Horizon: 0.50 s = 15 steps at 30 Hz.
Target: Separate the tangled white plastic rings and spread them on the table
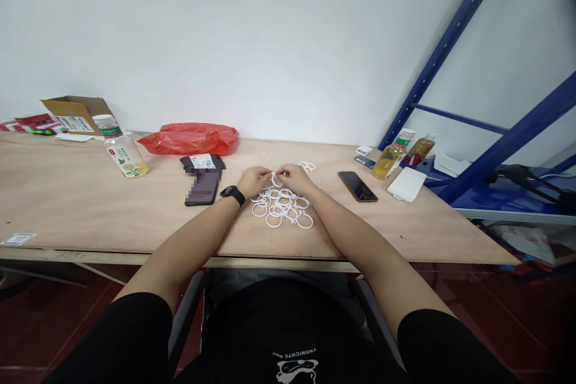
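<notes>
Both of my hands meet above a pile of thin white plastic rings [274,221] on the wooden table. My left hand [252,180], with a black watch on the wrist, pinches one side of a white ring [273,180]. From the other side my right hand [291,177] pinches the same ring, fingertips close to those of the left. The exact grip is small and partly hidden by the fingers. Several rings overlap just below the hands, some with small clasp-like tabs. Behind my right hand lie a few more white rings [308,165].
Left of the hands are a dark phone [204,187], a red plastic bag [189,139], a bottle [121,150] and a cardboard box [74,114]. On the right lie another phone [357,186], a white power bank [407,184] and a tea bottle [390,159], beside a blue metal rack [450,48].
</notes>
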Tool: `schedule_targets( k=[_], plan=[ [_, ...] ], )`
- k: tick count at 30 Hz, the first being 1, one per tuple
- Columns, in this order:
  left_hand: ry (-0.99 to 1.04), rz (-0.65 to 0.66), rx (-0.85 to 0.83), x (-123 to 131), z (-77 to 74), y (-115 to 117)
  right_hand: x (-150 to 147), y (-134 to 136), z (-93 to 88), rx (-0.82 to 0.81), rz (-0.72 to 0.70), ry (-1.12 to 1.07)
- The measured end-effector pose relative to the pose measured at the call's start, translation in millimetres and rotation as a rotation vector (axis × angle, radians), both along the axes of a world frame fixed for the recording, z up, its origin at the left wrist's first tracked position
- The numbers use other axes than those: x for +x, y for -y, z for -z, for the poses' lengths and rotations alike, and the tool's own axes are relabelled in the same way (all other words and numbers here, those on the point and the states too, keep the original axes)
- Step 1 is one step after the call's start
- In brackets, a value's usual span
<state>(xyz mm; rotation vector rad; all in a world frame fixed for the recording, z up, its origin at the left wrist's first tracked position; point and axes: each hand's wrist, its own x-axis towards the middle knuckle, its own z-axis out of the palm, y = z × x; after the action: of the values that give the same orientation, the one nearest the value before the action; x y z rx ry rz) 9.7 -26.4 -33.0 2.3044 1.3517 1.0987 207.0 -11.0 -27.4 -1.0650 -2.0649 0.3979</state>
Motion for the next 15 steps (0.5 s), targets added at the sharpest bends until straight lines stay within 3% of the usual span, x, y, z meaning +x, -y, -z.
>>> schedule_targets(
  k=[5,15],
  plan=[
    [0.132,0.038,-0.033,2.3,-3.3,2.7,-0.4,4.7,-5.1,0.049,-0.056,-0.062],
    [0.109,0.076,0.057,0.3,-8.6,5.8,-1.7,5.5,-8.4,0.013,-0.126,-0.093]
  ],
)
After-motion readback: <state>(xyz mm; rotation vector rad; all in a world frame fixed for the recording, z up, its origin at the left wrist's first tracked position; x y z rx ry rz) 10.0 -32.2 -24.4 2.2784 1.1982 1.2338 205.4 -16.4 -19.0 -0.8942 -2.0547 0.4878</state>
